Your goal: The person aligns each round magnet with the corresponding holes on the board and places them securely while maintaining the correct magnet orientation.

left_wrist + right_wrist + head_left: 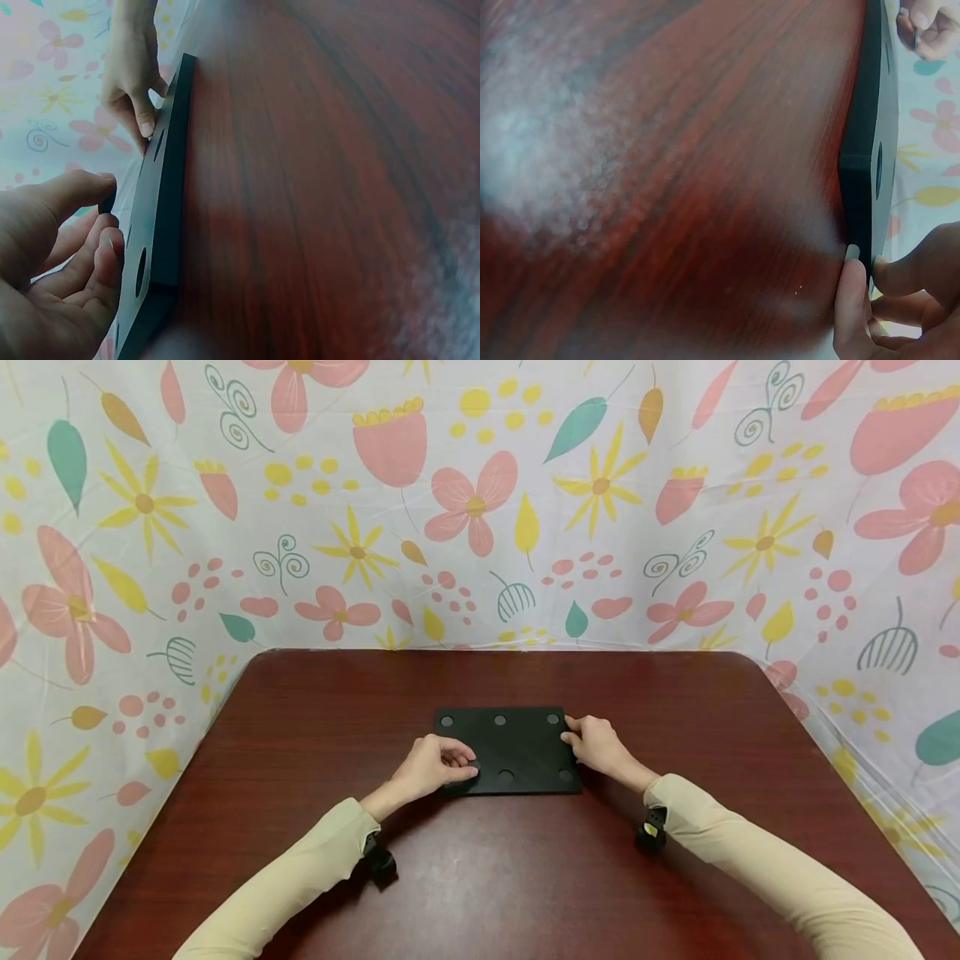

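Observation:
A flat black rectangular board (517,750) with round recesses lies on the table. Three recesses along its far edge look greyish; the two that show along the near edge look dark. My left hand (433,766) is over the board's near left corner, hiding part of it. Between thumb and fingertip it pinches a small dark disc (109,201), held just above the board in the left wrist view. At the board's right edge, my right hand (600,747) grips it, thumb on the top face and a finger (851,281) against the side.
The reddish-brown wooden table (480,877) extends around the board on every side. A flower-print curtain (472,568) hangs behind the table and along both sides. Each wrist wears a black camera (381,860) on a strap.

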`<state>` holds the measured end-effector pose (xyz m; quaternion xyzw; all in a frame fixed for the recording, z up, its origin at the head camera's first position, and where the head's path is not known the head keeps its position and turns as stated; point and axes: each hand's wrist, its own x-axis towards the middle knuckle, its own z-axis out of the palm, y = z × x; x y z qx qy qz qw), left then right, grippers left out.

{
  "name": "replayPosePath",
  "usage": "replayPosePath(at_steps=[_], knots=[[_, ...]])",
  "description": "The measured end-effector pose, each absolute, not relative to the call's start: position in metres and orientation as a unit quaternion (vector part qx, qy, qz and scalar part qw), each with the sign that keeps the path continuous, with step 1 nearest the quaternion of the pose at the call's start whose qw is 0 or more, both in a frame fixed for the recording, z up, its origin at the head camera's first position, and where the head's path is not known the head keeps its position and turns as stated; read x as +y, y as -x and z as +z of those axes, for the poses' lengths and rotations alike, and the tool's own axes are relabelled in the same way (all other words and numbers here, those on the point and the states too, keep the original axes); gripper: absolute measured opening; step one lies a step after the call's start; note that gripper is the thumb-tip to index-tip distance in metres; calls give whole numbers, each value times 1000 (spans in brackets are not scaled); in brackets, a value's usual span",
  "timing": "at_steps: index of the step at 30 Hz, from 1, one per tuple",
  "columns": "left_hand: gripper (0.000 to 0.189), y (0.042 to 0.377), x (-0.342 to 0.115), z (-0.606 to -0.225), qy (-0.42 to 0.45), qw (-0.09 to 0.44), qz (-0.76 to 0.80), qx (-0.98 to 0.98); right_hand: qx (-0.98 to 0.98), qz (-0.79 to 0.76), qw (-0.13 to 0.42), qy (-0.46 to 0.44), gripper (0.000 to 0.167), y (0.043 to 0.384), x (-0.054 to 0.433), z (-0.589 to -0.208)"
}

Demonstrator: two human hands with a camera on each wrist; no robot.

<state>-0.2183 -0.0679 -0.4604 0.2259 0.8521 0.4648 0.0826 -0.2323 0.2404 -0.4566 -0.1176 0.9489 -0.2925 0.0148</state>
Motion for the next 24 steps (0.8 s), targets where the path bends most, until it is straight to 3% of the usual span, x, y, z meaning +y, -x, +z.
replayPosePath(at_steps=[24], knots=[[15, 215, -54, -461, -240, 82, 463, 849, 949, -292, 12, 121, 41, 232, 240, -457]])
